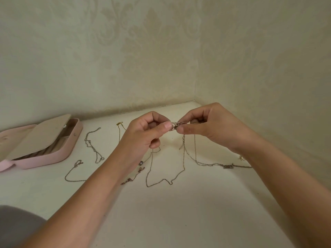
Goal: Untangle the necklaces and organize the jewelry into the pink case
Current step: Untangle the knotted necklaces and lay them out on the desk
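Head camera: below the grip, a thin silver chain (184, 158) trails in a loop on the white table (179, 212). Its ends rise to the left hand (148, 129) and right hand (211, 127), which pinch its clasp between thumbs and forefingers. Other chains (93, 145) lie left of the grip, and farther left the pink case (53, 157) sits open.

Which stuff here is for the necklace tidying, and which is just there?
For the job: open pink rounded case; thin silver chain, pinched by left hand and right hand; other loose metal chains.
Just there: white tabletop; cream patterned wall; grey fabric at bottom left.
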Demonstrator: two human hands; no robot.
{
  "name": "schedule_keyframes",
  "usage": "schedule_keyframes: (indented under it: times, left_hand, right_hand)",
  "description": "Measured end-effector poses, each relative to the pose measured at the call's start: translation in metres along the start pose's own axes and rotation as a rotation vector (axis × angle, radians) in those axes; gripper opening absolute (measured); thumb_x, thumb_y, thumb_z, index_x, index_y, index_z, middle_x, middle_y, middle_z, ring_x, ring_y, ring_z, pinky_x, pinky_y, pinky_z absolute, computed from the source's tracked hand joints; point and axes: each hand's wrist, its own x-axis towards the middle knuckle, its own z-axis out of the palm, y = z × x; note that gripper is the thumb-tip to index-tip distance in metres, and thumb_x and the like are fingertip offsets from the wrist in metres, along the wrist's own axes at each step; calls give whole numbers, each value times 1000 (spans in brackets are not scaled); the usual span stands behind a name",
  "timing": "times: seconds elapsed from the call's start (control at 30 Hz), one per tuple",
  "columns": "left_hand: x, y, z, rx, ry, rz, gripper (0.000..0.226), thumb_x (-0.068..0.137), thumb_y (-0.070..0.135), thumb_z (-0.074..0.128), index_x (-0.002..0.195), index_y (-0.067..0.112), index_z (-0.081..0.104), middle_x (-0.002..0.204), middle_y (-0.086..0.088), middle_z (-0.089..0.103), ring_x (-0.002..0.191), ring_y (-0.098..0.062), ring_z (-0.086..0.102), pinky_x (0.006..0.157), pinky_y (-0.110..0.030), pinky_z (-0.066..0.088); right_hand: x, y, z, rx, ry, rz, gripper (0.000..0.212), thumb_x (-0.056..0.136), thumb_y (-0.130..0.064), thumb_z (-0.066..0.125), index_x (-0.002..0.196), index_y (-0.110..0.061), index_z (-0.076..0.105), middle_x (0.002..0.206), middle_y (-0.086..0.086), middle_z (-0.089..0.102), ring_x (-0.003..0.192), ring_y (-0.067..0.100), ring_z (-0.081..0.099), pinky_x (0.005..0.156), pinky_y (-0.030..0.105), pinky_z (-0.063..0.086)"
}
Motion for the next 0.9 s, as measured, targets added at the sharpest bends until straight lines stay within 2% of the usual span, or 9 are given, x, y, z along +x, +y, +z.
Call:
schedule_keyframes:
  times: [0.1,0.17,0.27,0.33,0.43,0.53,0.63,0.8,0.9]
  left_hand:
    - [1,-1,-1,-41,-5,-9,14,77,24,68,81,13,60,70,4,61,53,-5,36,46,-15,31]
    - [1,-1,0,-23,13,-35,12,79,24,64,81,14,59,62,8,54,51,-5,32,46,-16,29]
    - [1,-2,0,23,30,-65,6,88,15,60,81,15,61,55,13,39,48,-5,29,45,-16,27]
    - [1,-2,-1,69,27,-57,7,89,15,61,84,15,66,55,13,37,49,-6,29,45,-16,28]
    - [-1,1,0,127,39,-36,13,78,28,69,85,18,75,57,5,36,50,-10,28,46,-17,28]
    - [-1,2,1,138,62,-18,21,70,32,72,83,16,77,57,-1,22,53,-14,21,48,-21,23]
    - [-1,3,1,154,82,-27,17,71,30,71,80,16,75,53,6,29,51,-12,25,47,-18,25]
    - [-1,3,0,173,22,-51,18,75,35,66,81,18,70,58,12,41,49,-5,32,48,-12,31]
    - [-2,4,1,130,-32,-81,19,75,35,65,80,16,65,55,17,44,49,-5,32,47,-12,31]
  right_hand:
    - [-1,-1,-1,16,-23,-12,3,80,-18,75,80,-16,77,64,5,43,58,16,34,55,26,28]
    - [-1,-1,-2,6,-30,-21,6,83,-17,71,84,-16,77,61,2,43,56,11,32,50,18,26]
    - [-1,-2,-1,-19,-34,-39,9,86,-18,68,86,-19,77,60,1,45,59,14,31,50,16,26]
    - [-1,-2,-1,-21,-38,-45,9,87,-16,68,88,-16,77,56,-6,48,54,11,33,50,15,26]
    - [-1,-1,-1,-33,-41,-49,10,87,-11,67,90,-6,75,47,-17,52,45,1,44,47,7,31]
    - [-1,1,1,-52,-23,-63,8,85,-16,71,82,-12,76,53,-14,53,53,3,41,53,10,32]
    - [1,4,4,-34,4,-52,5,81,-18,74,78,-16,76,55,-7,51,57,8,42,57,13,34]
    - [0,0,4,31,5,-39,6,71,-25,80,73,-20,77,60,8,43,62,22,31,51,15,28]
    - [1,0,3,38,-1,-20,5,72,-24,80,72,-21,76,59,8,32,57,21,26,48,14,25]
